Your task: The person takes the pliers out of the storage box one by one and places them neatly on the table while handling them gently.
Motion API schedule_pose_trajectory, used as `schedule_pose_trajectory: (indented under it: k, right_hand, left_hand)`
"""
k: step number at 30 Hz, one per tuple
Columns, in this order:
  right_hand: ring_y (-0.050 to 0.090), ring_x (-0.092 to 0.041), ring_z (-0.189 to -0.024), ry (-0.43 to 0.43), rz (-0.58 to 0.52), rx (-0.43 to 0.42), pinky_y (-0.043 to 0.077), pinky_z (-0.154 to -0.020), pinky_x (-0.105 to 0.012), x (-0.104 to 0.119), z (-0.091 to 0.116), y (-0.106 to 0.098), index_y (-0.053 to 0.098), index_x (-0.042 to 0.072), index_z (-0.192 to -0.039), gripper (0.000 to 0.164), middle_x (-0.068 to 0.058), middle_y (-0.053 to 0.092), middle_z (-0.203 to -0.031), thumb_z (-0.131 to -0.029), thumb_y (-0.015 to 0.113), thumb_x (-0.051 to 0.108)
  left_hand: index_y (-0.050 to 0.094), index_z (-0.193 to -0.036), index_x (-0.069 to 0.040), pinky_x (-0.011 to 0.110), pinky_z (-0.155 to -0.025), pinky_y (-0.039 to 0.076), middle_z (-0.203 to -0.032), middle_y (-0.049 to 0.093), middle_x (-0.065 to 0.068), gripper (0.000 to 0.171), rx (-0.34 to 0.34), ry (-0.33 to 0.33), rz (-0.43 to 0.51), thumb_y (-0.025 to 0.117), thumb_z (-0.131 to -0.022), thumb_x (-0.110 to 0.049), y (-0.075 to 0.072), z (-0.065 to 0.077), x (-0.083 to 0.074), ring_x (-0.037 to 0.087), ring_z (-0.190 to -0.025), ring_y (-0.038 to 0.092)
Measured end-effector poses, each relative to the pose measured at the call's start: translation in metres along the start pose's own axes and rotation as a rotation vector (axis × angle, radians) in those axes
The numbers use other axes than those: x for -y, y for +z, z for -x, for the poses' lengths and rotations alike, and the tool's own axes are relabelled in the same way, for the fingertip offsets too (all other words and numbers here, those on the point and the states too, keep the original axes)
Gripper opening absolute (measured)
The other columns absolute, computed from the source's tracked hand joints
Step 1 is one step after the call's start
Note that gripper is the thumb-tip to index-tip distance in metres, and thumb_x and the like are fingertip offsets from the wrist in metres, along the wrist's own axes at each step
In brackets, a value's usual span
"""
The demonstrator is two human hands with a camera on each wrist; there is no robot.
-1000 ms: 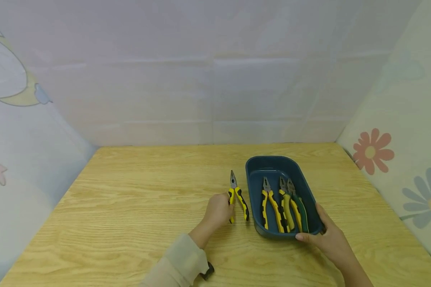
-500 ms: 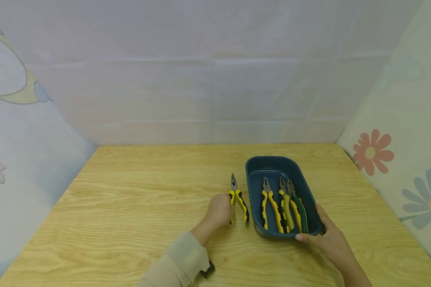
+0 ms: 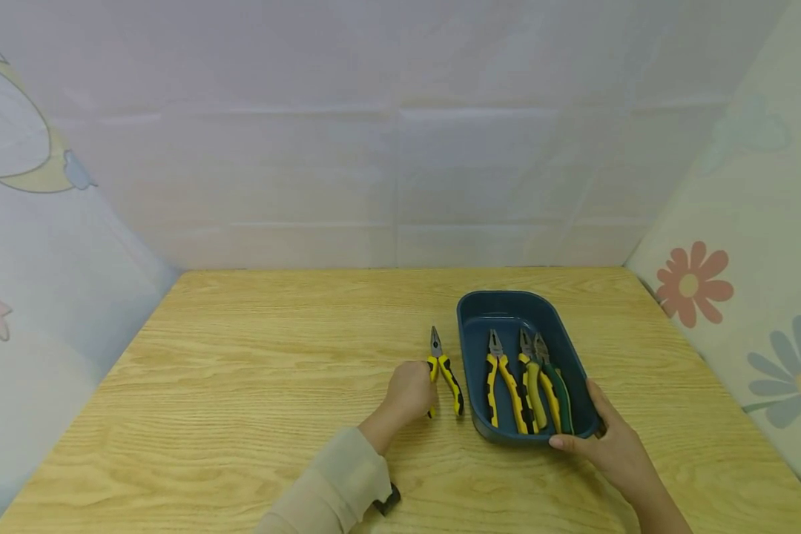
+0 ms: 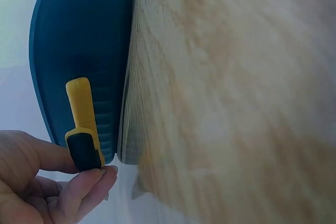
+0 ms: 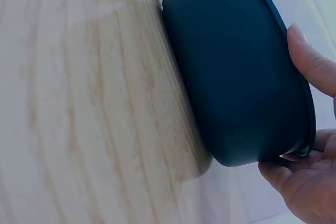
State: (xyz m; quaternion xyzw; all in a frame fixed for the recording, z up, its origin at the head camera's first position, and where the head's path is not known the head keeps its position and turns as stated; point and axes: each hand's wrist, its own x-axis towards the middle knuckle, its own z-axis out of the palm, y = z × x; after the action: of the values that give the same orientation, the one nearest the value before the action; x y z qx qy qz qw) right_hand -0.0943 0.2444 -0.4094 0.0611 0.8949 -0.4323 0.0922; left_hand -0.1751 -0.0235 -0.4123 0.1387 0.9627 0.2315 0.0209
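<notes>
Long-nose pliers [image 3: 451, 380] with yellow and black handles are just left of a dark blue tray [image 3: 466, 371] in the head view. My left hand [image 3: 410, 391] pinches their left handle between thumb and fingers; the left wrist view shows that yellow and black handle [image 4: 83, 114] in the fingertips. On the tray's near right corner, my right hand [image 3: 610, 441] grips the rim, thumb over the front edge and fingers along the side. In the tray lie yellow and black pliers [image 3: 511, 386], a second such pair [image 3: 527, 371] and green-handled pliers [image 3: 561, 389], the last two overlapping.
The tray stands on a wood-grain table [image 3: 254, 371]. A pale wall sheet [image 3: 394, 148] rises behind it, with printed side panels left and right. A small black object [image 3: 389, 500] shows beside the left sleeve [image 3: 337, 482].
The long-nose pliers in my left hand have shifted slightly toward me and a little to the right. My right hand and the tray have stayed in place.
</notes>
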Motion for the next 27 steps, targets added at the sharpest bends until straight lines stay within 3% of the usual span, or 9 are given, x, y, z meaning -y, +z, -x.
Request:
schedule_pose_trajectory:
  k: [13,27]
  right_hand:
    - [0.002,-0.048,-0.121,-0.012,-0.003,-0.006,0.015,-0.09,-0.061,0.0006,0.0,-0.0001,-0.011,0.016,-0.137,0.107,-0.022,-0.008,-0.139,-0.07,0.071,0.034]
    - [0.004,-0.049,-0.12,-0.017,-0.006,-0.007,0.016,-0.09,-0.061,0.0001,0.0001,0.0006,-0.012,0.017,-0.136,0.107,-0.022,-0.008,-0.139,-0.07,0.071,0.033]
  left_hand:
    - [0.046,-0.053,-0.008,0.018,-0.036,0.034,-0.052,0.041,0.002,0.028,0.067,-0.07,0.035,0.055,-0.076,0.003,0.0008,-0.0013,-0.0025,0.012,-0.044,0.04]
    - [0.049,-0.055,-0.007,0.017,-0.038,0.033,-0.054,0.042,0.001,0.025,0.094,-0.086,0.012,0.056,-0.077,0.002,0.0005,-0.0022,-0.0024,0.011,-0.046,0.039]
